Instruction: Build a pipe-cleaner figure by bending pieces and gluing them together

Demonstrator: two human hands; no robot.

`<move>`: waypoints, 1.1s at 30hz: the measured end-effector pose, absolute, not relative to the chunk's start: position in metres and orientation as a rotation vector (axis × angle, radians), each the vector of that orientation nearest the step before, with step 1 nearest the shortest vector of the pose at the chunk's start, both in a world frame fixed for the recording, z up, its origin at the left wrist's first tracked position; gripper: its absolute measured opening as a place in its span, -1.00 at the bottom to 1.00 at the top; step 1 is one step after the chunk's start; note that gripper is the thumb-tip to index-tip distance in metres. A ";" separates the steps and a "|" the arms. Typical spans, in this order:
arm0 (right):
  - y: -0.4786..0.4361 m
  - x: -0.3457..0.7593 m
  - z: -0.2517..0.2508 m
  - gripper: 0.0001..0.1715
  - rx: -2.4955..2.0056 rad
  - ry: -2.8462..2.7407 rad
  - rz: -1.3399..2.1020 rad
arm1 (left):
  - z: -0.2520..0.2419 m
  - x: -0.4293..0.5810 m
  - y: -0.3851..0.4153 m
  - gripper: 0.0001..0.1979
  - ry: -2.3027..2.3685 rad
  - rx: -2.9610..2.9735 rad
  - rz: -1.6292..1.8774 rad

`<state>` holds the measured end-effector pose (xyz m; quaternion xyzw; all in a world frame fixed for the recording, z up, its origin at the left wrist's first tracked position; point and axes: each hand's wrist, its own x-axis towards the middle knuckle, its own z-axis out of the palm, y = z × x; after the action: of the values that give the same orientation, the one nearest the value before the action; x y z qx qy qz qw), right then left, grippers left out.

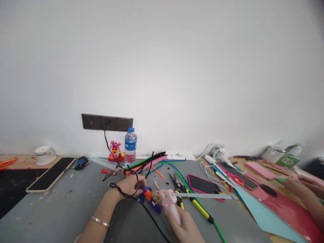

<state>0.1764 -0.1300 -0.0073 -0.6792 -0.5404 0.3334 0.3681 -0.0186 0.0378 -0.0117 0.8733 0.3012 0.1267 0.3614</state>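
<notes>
My right hand (184, 226) is wrapped round the handle of a pale pink glue gun (169, 199), whose small red light is lit. A long translucent glue stick (202, 195) sticks out of its back end to the right. The gun's brownish, crusted nozzle end points left at a small orange and purple pipe-cleaner figure (147, 193). Closed on that figure's upper left end is my left hand (131, 185), its fingertips partly hidden. A black power cord (126, 195) loops over my left hand and wrist. I cannot tell whether the nozzle touches the figure.
Yellow-handled pliers (179, 185), a pink-cased phone (204, 184) and loose pipe cleaners (146, 163) lie around. A water bottle (130, 146) stands by the wall socket (107, 123). Another phone (52, 175) lies left. A co-worker's hands (301, 189) hold something green at right.
</notes>
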 end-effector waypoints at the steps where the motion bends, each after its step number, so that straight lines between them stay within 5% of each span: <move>1: -0.130 0.177 -0.007 -0.40 -1.742 -1.400 0.846 | -0.011 -0.019 0.038 -0.75 0.778 2.250 0.326; 16: -0.126 0.177 -0.008 -0.45 -1.647 -1.355 0.756 | -0.002 -0.020 0.034 -0.75 0.808 2.242 0.296; 28: -0.089 0.152 0.032 0.03 -1.200 -0.926 1.058 | -0.008 -0.018 0.032 -0.82 0.826 2.195 0.330; 33: -0.058 0.109 0.068 -0.19 -1.121 -1.116 0.904 | -0.005 -0.018 0.029 -0.82 0.868 2.196 0.368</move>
<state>0.1088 -0.0579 0.0682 -0.4861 -0.4842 0.3919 0.6129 -0.0185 0.0290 -0.0054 0.8548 0.3378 0.1431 0.3670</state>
